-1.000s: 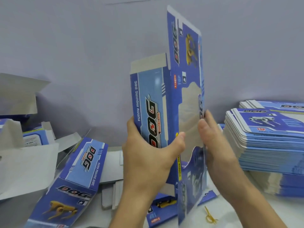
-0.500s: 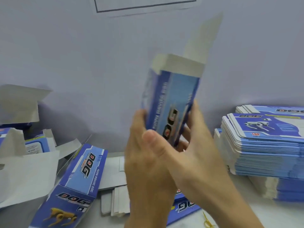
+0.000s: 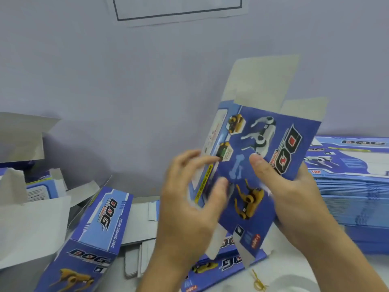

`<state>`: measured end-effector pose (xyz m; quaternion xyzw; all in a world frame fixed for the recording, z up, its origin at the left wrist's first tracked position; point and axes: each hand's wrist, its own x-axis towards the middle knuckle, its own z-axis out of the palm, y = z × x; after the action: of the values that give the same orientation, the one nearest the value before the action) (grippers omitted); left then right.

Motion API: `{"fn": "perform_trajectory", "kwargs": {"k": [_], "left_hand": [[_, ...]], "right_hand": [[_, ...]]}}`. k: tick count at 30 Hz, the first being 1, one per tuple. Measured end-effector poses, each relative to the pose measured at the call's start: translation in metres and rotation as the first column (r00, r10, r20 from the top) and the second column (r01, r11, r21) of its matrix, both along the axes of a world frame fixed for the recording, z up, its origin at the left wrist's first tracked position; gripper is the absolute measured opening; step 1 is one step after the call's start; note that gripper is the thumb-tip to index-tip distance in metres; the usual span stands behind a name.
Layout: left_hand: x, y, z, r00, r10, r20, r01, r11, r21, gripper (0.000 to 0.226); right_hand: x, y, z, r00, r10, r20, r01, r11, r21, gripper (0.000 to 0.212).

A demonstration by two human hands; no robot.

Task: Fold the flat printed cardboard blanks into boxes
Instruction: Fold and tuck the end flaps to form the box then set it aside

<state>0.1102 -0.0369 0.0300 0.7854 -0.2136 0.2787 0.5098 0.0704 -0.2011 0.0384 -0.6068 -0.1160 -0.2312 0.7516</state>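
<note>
Now blue DOG box [image 3: 261,165] tilted, grey flaps up, both hands gripping.

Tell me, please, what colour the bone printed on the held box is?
Pale blue, against the darker blue panel of the box; the head view shows it clearly.

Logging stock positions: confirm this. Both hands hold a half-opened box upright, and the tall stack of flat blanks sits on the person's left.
Not quite. The head view shows the stack of flat blanks on the person's right. The rest holds: left hand and right hand hold the half-opened box upright.
</note>
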Motion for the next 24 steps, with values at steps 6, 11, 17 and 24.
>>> {"fn": "perform_trajectory", "kwargs": {"k": [6,11,17,24], "left_hand": [[-0.032,0.015,0.004,0.936,-0.251,-0.245,0.132,0.899,-0.417,0.115],[-0.032,0.019,-0.002,0.875,-0.433,-0.215,0.327,0.858,-0.397,0.069],[-0.031,0.004,-0.002,0.841,-0.456,-0.292,0.311,0.848,-0.428,0.041],[-0.035,0.009,0.010,0.766,-0.407,-0.497,0.230,0.896,-0.380,0.084]], "right_hand": [[-0.009,-0.006,0.002,0.958,0.280,0.065,-0.270,0.954,-0.129,0.033],[-0.003,0.000,0.004,0.975,0.219,0.049,-0.213,0.973,-0.093,0.087],[0.003,0.003,0.003,0.990,-0.063,0.127,0.077,0.991,-0.112,0.090],[-0.005,-0.005,0.021,0.999,-0.011,-0.031,0.008,0.995,-0.097,0.044]]}}
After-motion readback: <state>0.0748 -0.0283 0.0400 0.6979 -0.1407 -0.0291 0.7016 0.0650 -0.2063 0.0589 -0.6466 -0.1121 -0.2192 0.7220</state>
